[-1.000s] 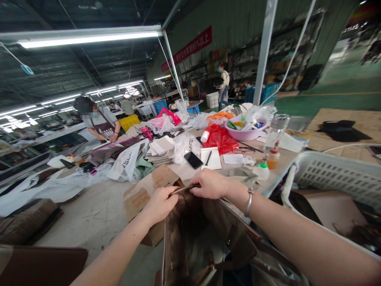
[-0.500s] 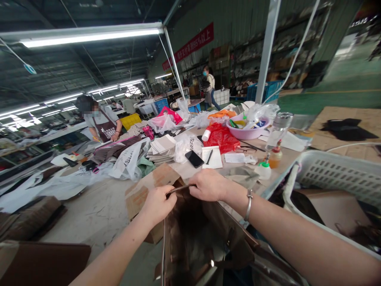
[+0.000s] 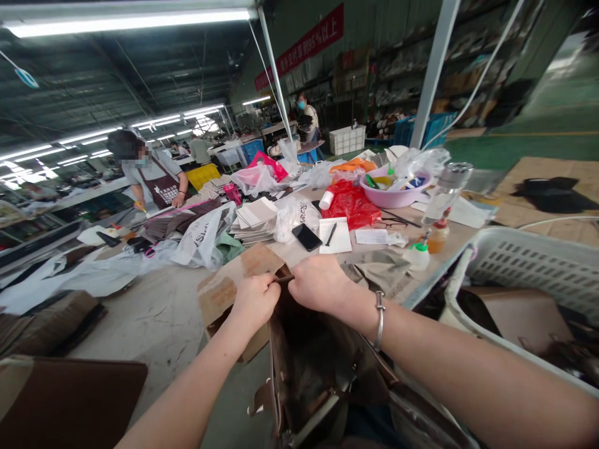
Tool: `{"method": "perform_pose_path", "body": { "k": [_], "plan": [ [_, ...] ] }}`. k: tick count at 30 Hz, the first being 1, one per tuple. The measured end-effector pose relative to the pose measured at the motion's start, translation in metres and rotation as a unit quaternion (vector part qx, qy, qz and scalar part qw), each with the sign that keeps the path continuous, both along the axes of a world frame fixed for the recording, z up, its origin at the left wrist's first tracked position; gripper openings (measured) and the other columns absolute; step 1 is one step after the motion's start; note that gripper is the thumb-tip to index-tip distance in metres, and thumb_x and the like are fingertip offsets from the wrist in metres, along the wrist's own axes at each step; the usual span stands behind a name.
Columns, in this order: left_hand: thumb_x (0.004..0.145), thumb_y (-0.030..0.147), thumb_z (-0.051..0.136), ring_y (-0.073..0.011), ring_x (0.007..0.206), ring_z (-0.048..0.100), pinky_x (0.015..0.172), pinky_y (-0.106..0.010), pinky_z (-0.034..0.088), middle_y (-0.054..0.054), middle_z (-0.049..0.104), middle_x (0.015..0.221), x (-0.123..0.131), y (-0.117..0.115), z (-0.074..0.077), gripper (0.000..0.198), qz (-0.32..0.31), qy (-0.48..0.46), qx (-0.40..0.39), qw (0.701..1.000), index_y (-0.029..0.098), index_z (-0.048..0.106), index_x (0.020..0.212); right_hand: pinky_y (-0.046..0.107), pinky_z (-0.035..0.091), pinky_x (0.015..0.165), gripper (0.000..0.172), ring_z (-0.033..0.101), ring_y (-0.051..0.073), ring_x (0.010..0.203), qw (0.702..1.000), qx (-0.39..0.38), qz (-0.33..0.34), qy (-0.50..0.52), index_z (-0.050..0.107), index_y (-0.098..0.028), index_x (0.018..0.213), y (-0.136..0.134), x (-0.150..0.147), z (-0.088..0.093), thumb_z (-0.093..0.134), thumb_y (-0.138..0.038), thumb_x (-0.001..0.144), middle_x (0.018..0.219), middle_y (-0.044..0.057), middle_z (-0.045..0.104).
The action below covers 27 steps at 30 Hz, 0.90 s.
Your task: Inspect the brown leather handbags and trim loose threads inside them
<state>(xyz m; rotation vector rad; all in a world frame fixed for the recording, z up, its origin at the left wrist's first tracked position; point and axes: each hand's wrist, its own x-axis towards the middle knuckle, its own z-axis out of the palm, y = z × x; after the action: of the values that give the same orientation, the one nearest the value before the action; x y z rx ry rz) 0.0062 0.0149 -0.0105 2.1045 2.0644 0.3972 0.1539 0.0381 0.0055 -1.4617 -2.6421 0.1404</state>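
A dark brown bag (image 3: pixel 311 362) hangs open at the table's near edge, its dark inside facing up. My left hand (image 3: pixel 257 299) pinches the far rim of the bag. Close beside it, on the right, my right hand (image 3: pixel 321 285) grips the same rim with curled fingers, a bracelet on its wrist. The hands are a small gap apart. Just behind and left of them, an open cardboard box (image 3: pixel 224 287) stands partly hidden by my left hand.
A black phone (image 3: pixel 306 237), a notepad with a pen (image 3: pixel 331 234) and a red plastic bag (image 3: pixel 350 206) lie beyond my hands. A white basket (image 3: pixel 533 249) with brown pieces is at right. A person in an apron (image 3: pixel 161 181) works at the far left.
My hands have drawn closer together along the rim, and the bag has shifted slightly right. The view has moved a little. The walking person in the background has moved left.
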Motion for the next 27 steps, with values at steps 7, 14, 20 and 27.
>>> {"method": "perform_pose_path", "body": {
  "k": [7,14,20,27],
  "plan": [
    [0.075,0.015,0.044,-0.0154,0.077,0.063,0.069,-0.022,0.043,-0.001,0.071,0.084,-0.009,-0.005,0.002,0.031,-0.055,-0.054,-0.004,0.997,0.018,0.069,0.092,0.031,0.047,0.076,0.034,0.064,0.023,0.088,0.998,0.001,0.06,0.007,0.07,-0.016,0.092,0.011,0.022,-0.004,0.04,-0.028,0.083,0.091,0.012,0.07],
    [0.081,0.035,0.051,-0.0181,0.087,0.063,0.078,-0.024,0.045,-0.001,0.071,0.099,-0.007,0.0,0.006,0.031,-0.136,-0.13,-0.018,0.982,0.021,0.068,0.102,0.025,0.045,0.072,0.036,0.065,0.019,0.086,0.992,-0.046,0.096,0.069,0.069,-0.023,0.096,0.016,0.041,-0.009,0.037,-0.037,0.089,0.093,0.005,0.071],
    [0.083,0.031,0.048,-0.0154,0.067,0.058,0.061,-0.024,0.036,-0.001,0.066,0.067,0.003,0.01,0.004,0.025,-0.11,0.021,0.031,0.993,0.019,0.067,0.072,0.029,0.041,0.092,0.055,0.058,0.021,0.106,0.958,-0.13,0.103,0.233,0.054,-0.018,0.126,0.02,0.052,-0.02,0.037,-0.054,0.088,0.117,0.008,0.063],
    [0.083,0.04,0.048,-0.0189,0.096,0.061,0.084,-0.027,0.044,-0.004,0.068,0.105,-0.007,0.006,0.005,0.035,-0.157,-0.14,-0.035,0.977,0.019,0.065,0.107,0.034,0.047,0.085,0.055,0.064,0.018,0.088,0.905,-0.203,0.014,0.374,0.049,-0.014,0.13,0.005,0.106,-0.043,0.043,-0.049,0.088,0.113,0.01,0.064]
  ]
}}
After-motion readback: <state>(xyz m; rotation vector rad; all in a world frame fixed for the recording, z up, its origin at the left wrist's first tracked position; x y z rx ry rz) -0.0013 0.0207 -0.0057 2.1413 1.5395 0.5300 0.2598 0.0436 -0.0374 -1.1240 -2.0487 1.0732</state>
